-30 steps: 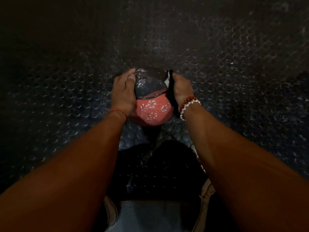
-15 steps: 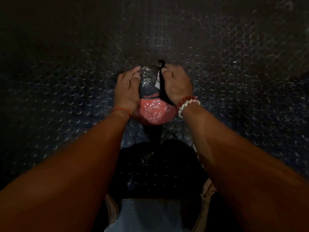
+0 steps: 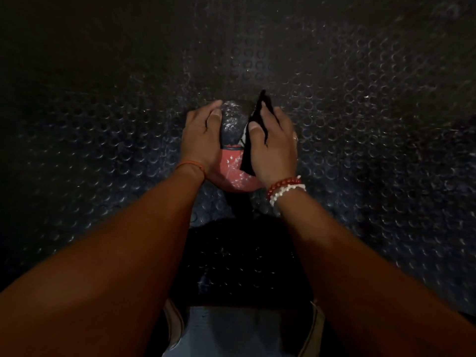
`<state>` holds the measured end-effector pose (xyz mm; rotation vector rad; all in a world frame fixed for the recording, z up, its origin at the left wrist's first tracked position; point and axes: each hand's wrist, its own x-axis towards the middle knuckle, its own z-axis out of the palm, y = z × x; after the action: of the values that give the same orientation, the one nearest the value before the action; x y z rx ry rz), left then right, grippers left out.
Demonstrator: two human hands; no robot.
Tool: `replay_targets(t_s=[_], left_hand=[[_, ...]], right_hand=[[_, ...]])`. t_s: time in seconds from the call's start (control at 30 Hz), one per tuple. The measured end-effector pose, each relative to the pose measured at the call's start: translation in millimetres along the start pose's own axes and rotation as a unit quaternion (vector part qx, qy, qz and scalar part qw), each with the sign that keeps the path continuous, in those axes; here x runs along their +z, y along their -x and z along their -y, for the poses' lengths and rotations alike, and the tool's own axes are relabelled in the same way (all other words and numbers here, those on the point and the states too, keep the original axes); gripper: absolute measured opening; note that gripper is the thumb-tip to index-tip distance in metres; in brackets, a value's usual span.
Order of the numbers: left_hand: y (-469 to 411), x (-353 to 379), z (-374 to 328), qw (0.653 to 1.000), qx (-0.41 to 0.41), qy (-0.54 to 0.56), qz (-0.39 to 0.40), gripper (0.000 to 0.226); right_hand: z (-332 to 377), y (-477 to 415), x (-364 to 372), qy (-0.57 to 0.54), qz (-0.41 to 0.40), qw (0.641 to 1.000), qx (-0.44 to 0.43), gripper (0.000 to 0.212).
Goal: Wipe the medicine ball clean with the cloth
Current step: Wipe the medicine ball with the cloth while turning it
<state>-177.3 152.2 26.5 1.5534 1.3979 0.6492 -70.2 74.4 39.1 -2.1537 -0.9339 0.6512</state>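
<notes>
Two grips are on the medicine ball point(image 3: 231, 124), which sits on the studded rubber floor point(image 3: 360, 150) in the middle of the scene, its black half on the far side and its red half on the near side. The left grip point(image 3: 202, 140) cups the ball's left flank with fingers curved over the surface, steadying it. The right grip point(image 3: 275, 148) holds the dark cloth point(image 3: 247, 161) against the ball's right side; the cloth passes between thumb and forefinger, one corner sticking up past the fingertips on the far side and the other end trailing down over the red half. The ball looks dense and heavy, so it should stay put under pressure, though being round it could roll or spin on the floor if pushed from one side only. Its skin appears pebbled and slightly glossy, probably firm rather than soft, and pale scuffs show on the red part. Bracing it low on the left flank seems the sound place to hold. The cloth is limp and thin, so it needs a flat palm behind it.
</notes>
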Motion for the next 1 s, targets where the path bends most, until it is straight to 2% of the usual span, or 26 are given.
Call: replay_targets(t_s=[0.1, 0.2, 0.27, 0.3, 0.37, 0.43, 0.53, 0.67, 0.8, 0.87, 0.9, 0.97, 1.0], left_hand=[[-1, -1, 2, 1.0, -0.004, -0.008, 0.004, 0.034], [1, -1, 2, 1.0, -0.004, -0.016, 0.006, 0.034], [1, 0, 2, 1.0, -0.008, -0.016, 0.004, 0.034], [0, 0, 2, 1.0, -0.011, -0.013, 0.002, 0.034], [0, -1, 1, 1.0, -0.016, -0.011, -0.004, 0.034], [0, -2, 0, 1.0, -0.021, -0.009, -0.002, 0.034], [-1, -1, -1, 1.0, -0.02, -0.013, 0.001, 0.034], [0, -1, -1, 1.0, -0.024, -0.012, 0.003, 0.034], [1, -2, -1, 1.0, -0.015, -0.017, 0.003, 0.034], [4, -2, 1, 1.0, -0.003, -0.024, 0.003, 0.035], [5, -2, 2, 1.0, 0.003, -0.025, 0.004, 0.035], [9, -2, 4, 1.0, 0.012, -0.02, 0.007, 0.035], [9, -2, 4, 1.0, 0.013, -0.019, 0.007, 0.035]], right_hand=[[2, -32, -8, -0.037, 0.04, 0.999, 0.005, 0.038], [3, -61, -16, -0.163, 0.088, 0.975, 0.123, 0.025], [0, -68, -13, -0.134, 0.105, 0.972, 0.163, 0.036], [-2, -65, -10, -0.113, 0.072, 0.977, 0.165, 0.045], [0, -42, -6, -0.084, 0.037, 0.986, 0.142, 0.048], [5, -12, -7, -0.069, 0.019, 0.994, 0.079, 0.05], [-1, 13, -6, -0.094, -0.001, 0.996, 0.001, 0.056], [-3, 12, -3, -0.096, -0.038, 0.995, -0.016, 0.052], [-6, -19, -5, -0.101, 0.01, 0.995, 0.003, 0.043], [-8, -37, -9, -0.155, 0.029, 0.987, 0.044, 0.029], [-9, -44, -10, -0.213, 0.04, 0.971, 0.097, 0.022], [-16, -56, -11, -0.333, 0.068, 0.914, 0.22, 0.018], [-20, -59, -11, -0.368, 0.069, 0.885, 0.275, 0.024]])
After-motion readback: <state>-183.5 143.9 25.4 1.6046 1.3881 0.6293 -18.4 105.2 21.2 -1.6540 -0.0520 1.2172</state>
